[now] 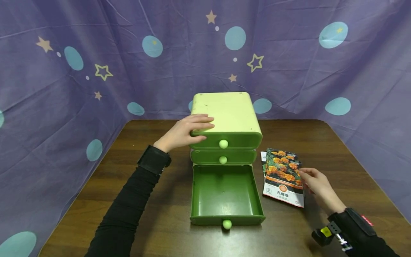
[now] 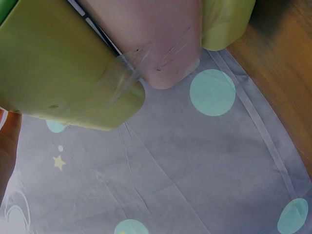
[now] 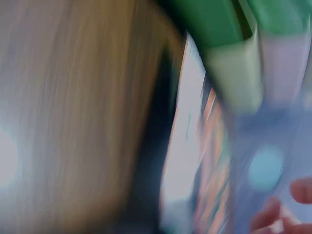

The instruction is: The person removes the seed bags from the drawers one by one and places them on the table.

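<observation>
A light green three-drawer cabinet [image 1: 231, 114] stands mid-table. Its bottom drawer [image 1: 224, 192] is pulled fully out and holds nothing; the upper two are closed. My left hand [image 1: 201, 127] rests on the cabinet's top left corner, fingers laid straight across the lid and thumb against the front edge. In the left wrist view, the cabinet [image 2: 63, 63] fills the upper left. A stack of flower seed packets [image 1: 284, 176] lies flat right of the drawer. My right hand [image 1: 304, 178] touches the packets' right edge with loosely bent fingers. The right wrist view is blurred, showing the packets [image 3: 195, 146].
The brown wooden table [image 1: 154, 221] is backed and flanked by a purple cloth [image 1: 96, 53] printed with stars and circles. Round pale knobs [image 1: 227, 224] stick out from each drawer front. Both forearms wear black sleeves and wrist straps.
</observation>
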The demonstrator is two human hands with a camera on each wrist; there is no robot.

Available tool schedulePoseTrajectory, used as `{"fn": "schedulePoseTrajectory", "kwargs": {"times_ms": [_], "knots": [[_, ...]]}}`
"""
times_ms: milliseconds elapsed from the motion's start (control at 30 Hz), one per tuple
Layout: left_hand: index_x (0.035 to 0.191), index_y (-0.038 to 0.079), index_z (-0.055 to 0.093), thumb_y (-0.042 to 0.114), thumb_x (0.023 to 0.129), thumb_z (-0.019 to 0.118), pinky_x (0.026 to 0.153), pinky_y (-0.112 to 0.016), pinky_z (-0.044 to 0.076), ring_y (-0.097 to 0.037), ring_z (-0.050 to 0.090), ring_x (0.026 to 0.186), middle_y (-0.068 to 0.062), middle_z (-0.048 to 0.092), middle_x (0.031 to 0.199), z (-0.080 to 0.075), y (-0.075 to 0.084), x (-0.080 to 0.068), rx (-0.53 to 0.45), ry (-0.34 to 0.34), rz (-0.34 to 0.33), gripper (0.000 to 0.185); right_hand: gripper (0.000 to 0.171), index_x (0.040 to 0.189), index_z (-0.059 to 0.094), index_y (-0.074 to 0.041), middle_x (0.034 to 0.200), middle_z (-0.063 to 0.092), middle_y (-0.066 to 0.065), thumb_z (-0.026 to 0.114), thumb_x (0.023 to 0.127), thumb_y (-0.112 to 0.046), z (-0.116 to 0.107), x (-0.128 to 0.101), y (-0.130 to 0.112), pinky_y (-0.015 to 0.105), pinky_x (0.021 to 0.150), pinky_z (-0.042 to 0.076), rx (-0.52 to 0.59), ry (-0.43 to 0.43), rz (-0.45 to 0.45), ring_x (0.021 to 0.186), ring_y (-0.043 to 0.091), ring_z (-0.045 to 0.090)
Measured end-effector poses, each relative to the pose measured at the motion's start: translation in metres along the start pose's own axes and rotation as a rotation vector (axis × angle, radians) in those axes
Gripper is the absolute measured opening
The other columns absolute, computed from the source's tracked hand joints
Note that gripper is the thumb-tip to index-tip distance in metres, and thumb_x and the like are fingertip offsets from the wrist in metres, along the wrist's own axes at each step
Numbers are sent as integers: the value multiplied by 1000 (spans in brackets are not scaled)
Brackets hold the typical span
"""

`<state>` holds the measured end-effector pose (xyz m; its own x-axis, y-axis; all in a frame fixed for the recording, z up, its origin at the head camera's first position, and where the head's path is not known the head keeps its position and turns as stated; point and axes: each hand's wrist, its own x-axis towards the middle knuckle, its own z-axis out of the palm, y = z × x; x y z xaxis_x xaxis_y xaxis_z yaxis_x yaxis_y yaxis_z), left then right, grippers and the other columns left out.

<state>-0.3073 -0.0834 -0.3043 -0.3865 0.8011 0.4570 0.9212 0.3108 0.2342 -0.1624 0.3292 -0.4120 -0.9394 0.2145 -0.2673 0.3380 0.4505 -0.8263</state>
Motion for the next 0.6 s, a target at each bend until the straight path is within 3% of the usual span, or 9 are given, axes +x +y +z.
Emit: {"fn": "schedulePoseTrajectory", "kwargs": {"times_ms": [133,267,367,433,533,600], "knots": [[134,-2,65,7,93,73,122,-46,34,-38,45,142,-21,57,146,2,0,0,-3,-5,2,43,29,122,55,7,78,57,-4,48,109,-17,34,-40,-37,23,56,46,84,105,-250,65,10,53],[135,-2,65,8,93,73,123,-45,33,-37,44,143,-21,56,146,2,1,1,-5,-15,-7,43,12,109,66,-6,72,59,-9,58,102,-1,70,-83,-61,23,50,44,80,124,-609,60,7,53],[134,-2,65,8,93,74,123,-45,32,-38,44,143,-20,57,146,2,0,1,-3,-12,-16,43,21,106,69,-14,75,61,-12,64,96,4,93,-103,-63,18,49,42,-17,73,-902,61,0,51],[134,-3,65,8,93,74,123,-45,32,-38,44,142,-21,57,146,0,0,1,-2,-10,-15,43,19,104,68,-16,80,64,-13,66,96,1,107,-108,-59,12,52,42,-90,14,-1063,65,-6,50],[134,-3,65,7,93,73,123,-45,33,-38,44,142,-21,57,145,0,0,1,-4,-10,-15,43,7,103,67,-17,84,67,-14,66,101,-11,123,-107,-48,8,57,41,-223,-56,-1212,71,-11,49],[134,-3,65,7,93,73,123,-45,33,-38,44,143,-21,57,146,0,0,1,-4,-14,-19,43,5,103,67,-17,82,68,-15,63,104,-19,130,-104,-39,8,57,40,-313,-95,-1257,72,-13,49]]}}
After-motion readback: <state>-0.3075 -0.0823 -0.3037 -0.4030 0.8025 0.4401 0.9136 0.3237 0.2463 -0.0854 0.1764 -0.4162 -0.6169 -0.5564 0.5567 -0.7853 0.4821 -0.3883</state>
